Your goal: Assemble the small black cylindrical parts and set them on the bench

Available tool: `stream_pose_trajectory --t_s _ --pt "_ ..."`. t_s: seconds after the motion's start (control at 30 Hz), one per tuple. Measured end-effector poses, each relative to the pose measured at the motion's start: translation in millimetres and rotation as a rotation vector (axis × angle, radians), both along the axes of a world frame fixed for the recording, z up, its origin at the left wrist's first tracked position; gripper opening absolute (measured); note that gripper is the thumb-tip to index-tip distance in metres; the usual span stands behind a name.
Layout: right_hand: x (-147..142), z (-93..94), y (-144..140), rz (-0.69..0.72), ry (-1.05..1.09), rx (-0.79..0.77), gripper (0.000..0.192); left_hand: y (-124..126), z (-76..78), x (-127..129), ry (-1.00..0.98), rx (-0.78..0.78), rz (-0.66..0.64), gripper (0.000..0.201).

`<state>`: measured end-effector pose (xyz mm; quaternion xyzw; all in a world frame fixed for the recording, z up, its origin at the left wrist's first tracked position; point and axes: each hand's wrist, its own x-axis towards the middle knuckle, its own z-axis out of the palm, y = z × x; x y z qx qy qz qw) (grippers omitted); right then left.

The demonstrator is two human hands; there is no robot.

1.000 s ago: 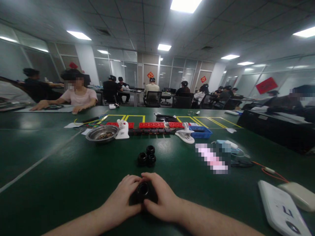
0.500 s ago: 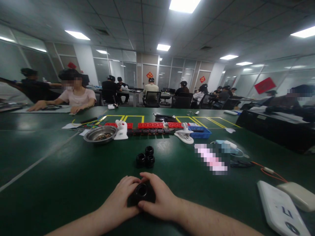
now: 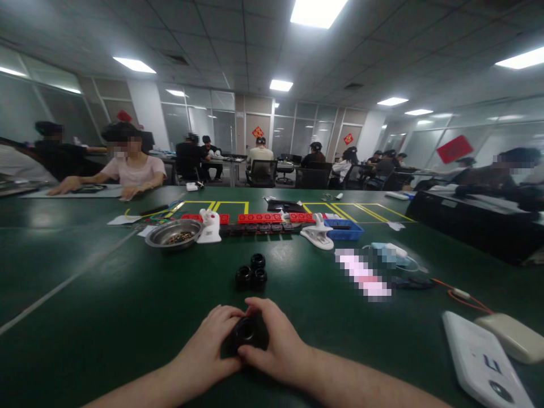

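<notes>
Close in front of me, my left hand and my right hand curve around a black ring-shaped piece from both sides. Its round hole faces up toward me. Fingers and thumbs of both hands are closed about it, and its lower part is hidden between the palms. Just beyond my fingertips, three similar black ring-shaped pieces stand in a tight cluster on the green table.
A metal bowl with small parts stands at the back left. Red blocks, white clips and a blue tray line the back. A white phone-like device lies at right. Co-workers sit farther off, including a person at left.
</notes>
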<state>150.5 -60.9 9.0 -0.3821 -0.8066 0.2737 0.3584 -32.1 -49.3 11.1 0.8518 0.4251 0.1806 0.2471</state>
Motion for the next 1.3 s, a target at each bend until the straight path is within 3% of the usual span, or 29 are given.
stream_pose_trajectory --t_s 0.17,0.4,0.53,0.67,0.9,1.0,1.13,1.3 --pt "2.4 1.2 0.7 0.14 0.035 0.047 0.074 1.4 -0.7 -0.9 -0.012 -0.002 -0.008 0.039" --pt "-1.6 1.4 3.7 -0.074 -0.046 -0.02 0.078 1.2 3.2 1.5 0.008 -0.005 -0.003 0.032" --pt "-1.0 0.1 4.6 -0.012 -0.058 -0.008 0.069 1.1 2.1 1.4 0.001 -0.007 0.013 0.034" --pt "1.5 2.1 2.5 0.099 -0.034 0.06 0.074 0.2 1.7 -0.3 -0.006 -0.005 0.013 0.035" --pt "-3.1 7.0 -2.4 -0.048 -0.105 0.042 0.082 -0.8 6.1 1.3 0.01 -0.022 0.012 0.034" --pt "-4.5 6.5 -1.9 -0.082 -0.155 0.05 0.076 -0.7 4.7 1.3 0.012 -0.02 0.015 0.034" --pt "-2.3 5.2 0.1 0.013 -0.12 0.097 0.065 -0.8 2.0 -0.5 -0.004 -0.007 0.017 0.035" --pt "0.8 3.8 2.3 0.116 -0.064 0.139 0.072 0.3 2.9 -0.8 -0.009 -0.024 0.007 0.041"
